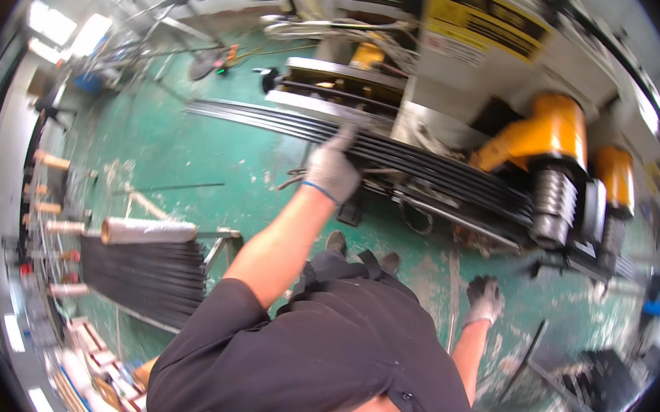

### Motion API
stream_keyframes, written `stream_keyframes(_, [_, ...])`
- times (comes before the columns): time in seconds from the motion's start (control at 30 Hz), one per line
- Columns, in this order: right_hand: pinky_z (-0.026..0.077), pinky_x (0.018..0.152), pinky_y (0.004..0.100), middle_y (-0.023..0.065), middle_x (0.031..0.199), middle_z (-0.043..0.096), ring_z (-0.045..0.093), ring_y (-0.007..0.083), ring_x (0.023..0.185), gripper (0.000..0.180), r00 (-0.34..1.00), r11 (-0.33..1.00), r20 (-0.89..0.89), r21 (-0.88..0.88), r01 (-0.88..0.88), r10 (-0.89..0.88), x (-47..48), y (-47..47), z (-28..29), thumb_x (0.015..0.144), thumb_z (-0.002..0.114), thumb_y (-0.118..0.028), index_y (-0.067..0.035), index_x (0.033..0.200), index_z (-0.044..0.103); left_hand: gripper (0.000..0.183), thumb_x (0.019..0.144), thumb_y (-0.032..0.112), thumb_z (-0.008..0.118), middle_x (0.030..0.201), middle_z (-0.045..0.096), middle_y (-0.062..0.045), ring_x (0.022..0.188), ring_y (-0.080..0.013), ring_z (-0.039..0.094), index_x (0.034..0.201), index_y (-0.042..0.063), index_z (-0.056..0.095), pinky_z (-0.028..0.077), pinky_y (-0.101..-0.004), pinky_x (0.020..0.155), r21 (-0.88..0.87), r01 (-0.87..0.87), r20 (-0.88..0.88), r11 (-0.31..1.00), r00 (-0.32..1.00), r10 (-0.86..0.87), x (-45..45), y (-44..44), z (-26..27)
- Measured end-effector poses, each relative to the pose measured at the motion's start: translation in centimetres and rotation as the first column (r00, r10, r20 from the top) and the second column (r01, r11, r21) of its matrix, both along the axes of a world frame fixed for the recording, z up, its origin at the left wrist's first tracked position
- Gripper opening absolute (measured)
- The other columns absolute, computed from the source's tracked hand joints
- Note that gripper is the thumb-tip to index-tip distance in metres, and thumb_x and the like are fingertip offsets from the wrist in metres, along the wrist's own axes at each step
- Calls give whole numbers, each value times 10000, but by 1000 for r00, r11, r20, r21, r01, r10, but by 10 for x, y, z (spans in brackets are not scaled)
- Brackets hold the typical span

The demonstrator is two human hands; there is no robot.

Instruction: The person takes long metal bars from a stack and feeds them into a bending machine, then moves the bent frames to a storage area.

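Note:
My left hand (334, 168), in a pale knit work glove with a blue cuff edge, rests at a row of long dark bars (433, 167) lying side by side along the machine. Its fingertips reach over the bars; whether they grip one cannot be told. The bars run right to a ribbed metal roller (552, 208) under an orange housing (560, 129). On the right, my right hand (484, 299), gloved with dark fingertips, hangs above the green floor, away from the bars. Nothing shows in it, and its fingers look partly curled.
Behind the bars stands a pale machine body (478, 54) with a yellow warning label. A roll of clear film (148, 232) lies on a rack of dark bars (141, 278) at the left. More dark bars (609, 380) sit on a stand at the lower right.

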State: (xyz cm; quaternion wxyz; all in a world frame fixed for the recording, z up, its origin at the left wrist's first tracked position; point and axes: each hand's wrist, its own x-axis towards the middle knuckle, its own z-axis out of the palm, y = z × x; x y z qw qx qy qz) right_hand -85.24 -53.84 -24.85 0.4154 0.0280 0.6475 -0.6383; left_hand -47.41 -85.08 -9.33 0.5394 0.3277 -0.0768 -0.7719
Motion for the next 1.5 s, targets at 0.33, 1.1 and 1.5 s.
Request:
stream_keyframes(0.33, [508, 681, 385, 51, 914, 654, 639, 238, 810, 135, 987, 999, 161, 47, 15, -23, 107, -44, 32, 1050, 665, -227, -95, 1025, 654, 492, 1129, 428, 428, 1413, 627, -177, 1302, -367, 599, 1400, 37, 554, 399, -565, 1204, -79, -189, -27, 979, 982, 187, 228, -52, 5])
stream_keyframes(1.1, [541, 913, 521, 147, 1212, 674, 659, 356, 1077, 466, 994, 959, 69, 265, -104, 89, 152, 16, -35, 1039, 637, -390, -46, 1349, 590, 617, 1129, 508, 392, 1482, 552, -185, 1313, -407, 580, 1581, 87, 397, 471, -609, 1136, -175, -77, 316, 982, 940, 130, 392, -116, 8])
stream_keyframes(1.5, [564, 686, 350, 72, 920, 711, 697, 213, 758, 251, 981, 900, 104, 394, -190, 161, 116, -1, -9, 1012, 684, -261, -44, 1134, 653, 683, 1114, 563, 338, 1518, 555, -206, 1356, -404, 548, 1510, 27, 488, 409, -588, 1183, -212, -233, 226, 949, 933, 279, 425, -118, -33])
